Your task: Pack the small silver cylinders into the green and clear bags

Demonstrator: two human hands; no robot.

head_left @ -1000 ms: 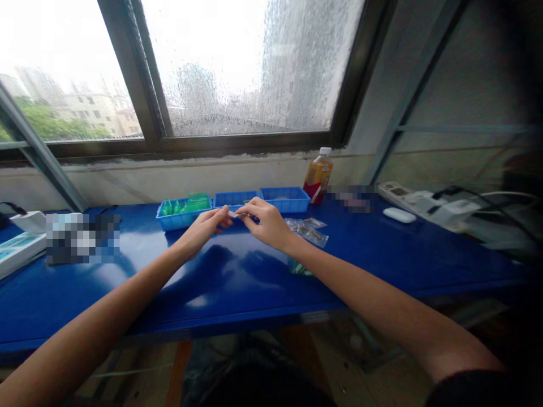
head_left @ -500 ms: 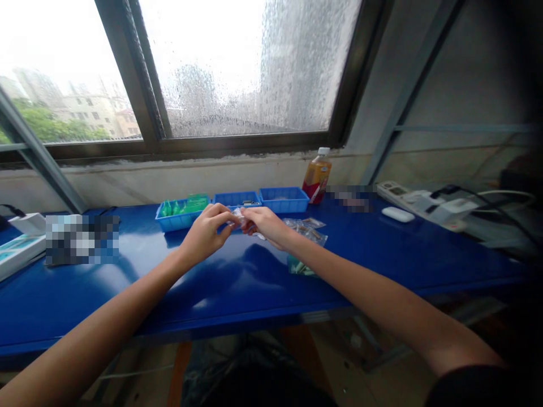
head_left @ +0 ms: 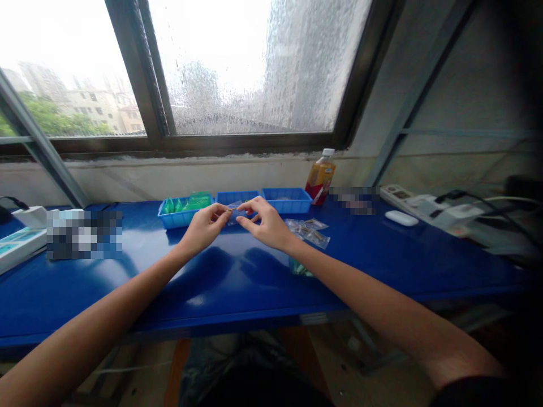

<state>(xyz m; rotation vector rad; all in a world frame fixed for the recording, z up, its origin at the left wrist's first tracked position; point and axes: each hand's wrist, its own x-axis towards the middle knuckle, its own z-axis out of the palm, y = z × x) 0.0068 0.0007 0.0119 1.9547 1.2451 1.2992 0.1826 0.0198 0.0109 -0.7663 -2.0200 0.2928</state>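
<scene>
My left hand point(head_left: 208, 225) pinches a small clear plastic bag point(head_left: 234, 215) by its upper edge, above the blue table point(head_left: 203, 288). To its right, my right hand point(head_left: 263, 223) has thumb and fingers spread apart, close to the bag's other side. What the bag holds is too small to tell. Behind the hands stand three blue trays: the left tray point(head_left: 175, 221) with green packets point(head_left: 199, 200), the middle tray point(head_left: 224, 196) partly hidden by my fingers, and the right tray point(head_left: 288, 207). Small clear bags with brownish pieces point(head_left: 311, 232) lie right of my right hand.
A bottle with amber drink point(head_left: 320, 176) stands right of the trays. Behind my right forearm lies a green packet point(head_left: 299, 268). Farther right are a white case point(head_left: 401, 218) and a power strip point(head_left: 399, 195); another strip point(head_left: 21, 246) sits far left.
My right thumb and fingers have opened and moved apart from my left hand. The clear bag, bunched between both hands before, now hangs more spread out. The view has shifted slightly.
</scene>
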